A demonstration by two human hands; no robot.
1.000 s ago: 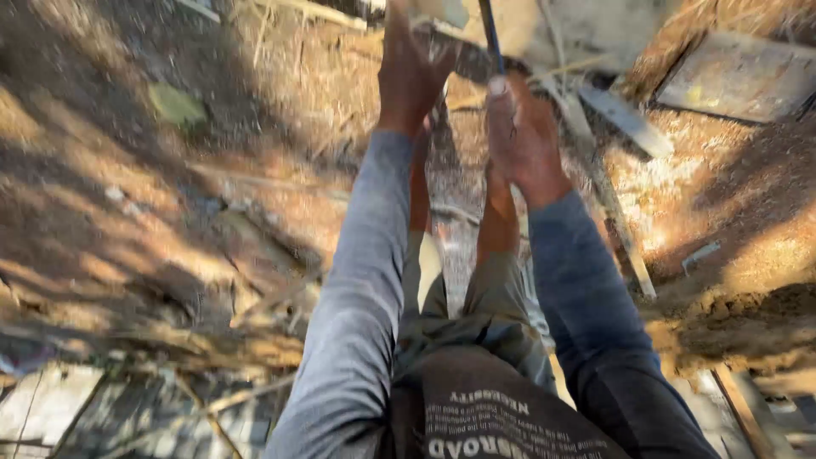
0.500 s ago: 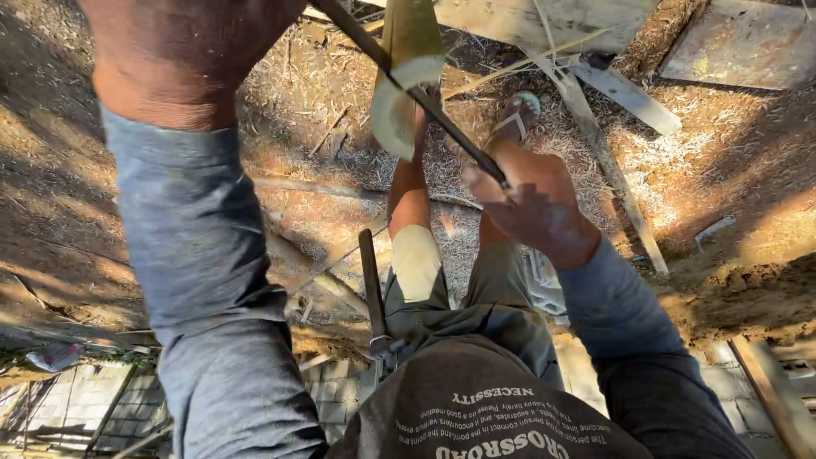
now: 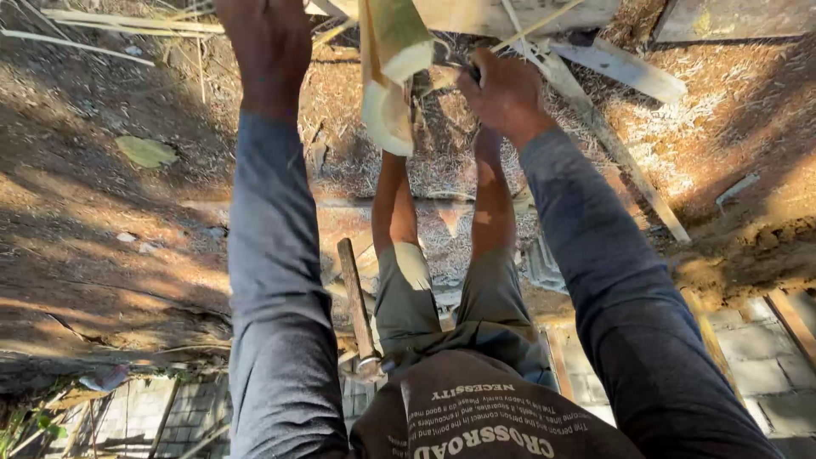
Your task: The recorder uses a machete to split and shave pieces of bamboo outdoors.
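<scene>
A split green bamboo piece (image 3: 393,72) with a pale cut end stands tilted above my bare legs (image 3: 395,204). My right hand (image 3: 503,89) is closed around the handle of a dark blade whose tip shows just behind the bamboo's cut end. My left hand (image 3: 265,47) is raised at the top left, a little apart from the bamboo. Its back faces me, and its fingers are cut off by the frame edge. Both arms wear grey-blue sleeves.
A wooden-handled tool (image 3: 357,310) lies beside my left thigh. Bamboo strips and slats (image 3: 625,68) are scattered on the dirt and shavings at the upper right. Brick paving (image 3: 769,344) lies at the lower right, and a dry leaf (image 3: 146,151) at the left.
My left arm has stretched away from the camera. My right hand has moved up to the bamboo's cut end, and the long dark blade no longer crosses the view.
</scene>
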